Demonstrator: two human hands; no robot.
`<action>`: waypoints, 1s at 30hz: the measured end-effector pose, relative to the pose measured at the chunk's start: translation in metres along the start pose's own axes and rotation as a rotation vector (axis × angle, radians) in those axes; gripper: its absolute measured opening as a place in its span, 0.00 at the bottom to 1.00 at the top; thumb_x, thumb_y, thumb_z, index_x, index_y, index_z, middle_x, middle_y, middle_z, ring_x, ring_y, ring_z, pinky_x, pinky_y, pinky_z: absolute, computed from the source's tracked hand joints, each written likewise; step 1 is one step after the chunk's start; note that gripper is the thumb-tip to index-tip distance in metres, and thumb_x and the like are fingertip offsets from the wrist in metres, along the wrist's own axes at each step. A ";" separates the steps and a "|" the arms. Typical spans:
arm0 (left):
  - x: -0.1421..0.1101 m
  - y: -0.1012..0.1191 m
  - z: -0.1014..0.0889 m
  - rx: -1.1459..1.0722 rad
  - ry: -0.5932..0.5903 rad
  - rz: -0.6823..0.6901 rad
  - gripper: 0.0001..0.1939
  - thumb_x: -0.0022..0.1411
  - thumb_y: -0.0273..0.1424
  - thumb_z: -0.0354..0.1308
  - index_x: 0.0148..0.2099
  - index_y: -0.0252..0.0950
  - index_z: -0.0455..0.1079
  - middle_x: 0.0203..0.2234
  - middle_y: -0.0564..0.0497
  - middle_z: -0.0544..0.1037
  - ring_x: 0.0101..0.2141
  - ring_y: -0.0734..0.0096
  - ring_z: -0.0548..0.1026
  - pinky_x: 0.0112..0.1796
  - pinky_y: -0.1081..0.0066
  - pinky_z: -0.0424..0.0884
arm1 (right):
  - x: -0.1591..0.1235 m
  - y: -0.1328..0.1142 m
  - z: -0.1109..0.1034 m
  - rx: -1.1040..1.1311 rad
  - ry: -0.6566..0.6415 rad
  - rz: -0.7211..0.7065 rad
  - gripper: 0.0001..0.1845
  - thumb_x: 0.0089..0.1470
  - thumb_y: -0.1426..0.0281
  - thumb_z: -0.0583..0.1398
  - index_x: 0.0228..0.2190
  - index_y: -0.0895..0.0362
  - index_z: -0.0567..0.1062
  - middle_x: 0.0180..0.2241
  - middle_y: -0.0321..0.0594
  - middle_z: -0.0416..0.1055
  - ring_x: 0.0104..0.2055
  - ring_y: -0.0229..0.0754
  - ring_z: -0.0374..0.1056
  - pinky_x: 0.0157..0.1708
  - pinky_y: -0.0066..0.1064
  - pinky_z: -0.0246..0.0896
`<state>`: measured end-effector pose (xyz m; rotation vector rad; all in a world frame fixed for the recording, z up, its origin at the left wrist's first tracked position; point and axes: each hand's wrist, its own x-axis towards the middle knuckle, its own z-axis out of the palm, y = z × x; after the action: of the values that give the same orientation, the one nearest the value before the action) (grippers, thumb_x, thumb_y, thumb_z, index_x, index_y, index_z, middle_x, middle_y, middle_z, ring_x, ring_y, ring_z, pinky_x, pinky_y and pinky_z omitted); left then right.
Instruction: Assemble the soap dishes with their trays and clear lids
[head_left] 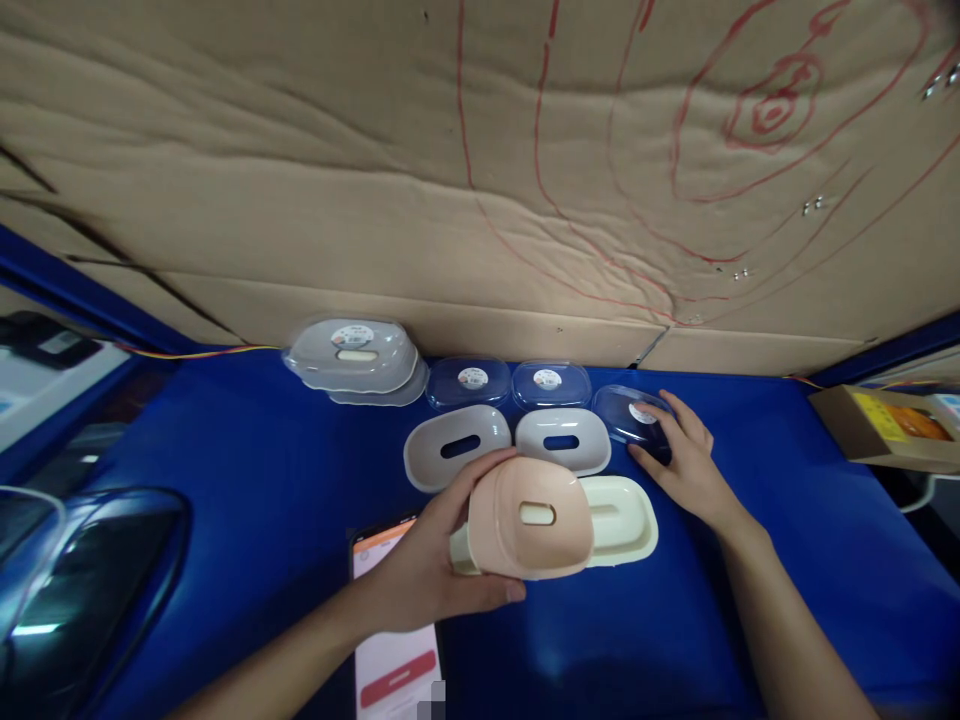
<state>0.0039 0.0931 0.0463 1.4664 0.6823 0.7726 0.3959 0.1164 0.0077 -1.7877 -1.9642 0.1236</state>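
Observation:
My left hand (442,560) is wrapped round a peach soap dish (562,545), which has an oval slot and a pale base under it. Partly behind it lies a cream soap dish base (634,520) on the blue table. My right hand (686,455) grips a clear plastic lid (626,415) with a round label, thumb at the near edge and fingers at the far edge. Two more clear lids (469,380) (551,382) lie in the same row. Nearer me are two grey slotted soap dish trays (424,455) (596,445).
Stacked soap boxes (315,360) with a clear lid stand at the back left. A lit phone (394,650) lies under my left forearm. Cardboard (337,240) with red drawn lines walls the back. At right is a cardboard box (847,425); a dark glossy object (82,600) and cables are at left.

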 end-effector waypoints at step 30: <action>-0.006 -0.005 0.011 -0.116 0.054 -0.048 0.57 0.51 0.46 0.81 0.76 0.52 0.57 0.70 0.41 0.68 0.67 0.40 0.69 0.67 0.44 0.64 | -0.043 -0.112 0.000 0.385 -0.330 -0.411 0.65 0.51 0.35 0.68 0.76 0.45 0.47 0.74 0.54 0.58 0.73 0.65 0.60 0.65 0.55 0.67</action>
<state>0.0094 0.0821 0.0408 1.3237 0.6992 0.8043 0.2952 0.0586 0.0378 -1.1509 -2.2998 0.6445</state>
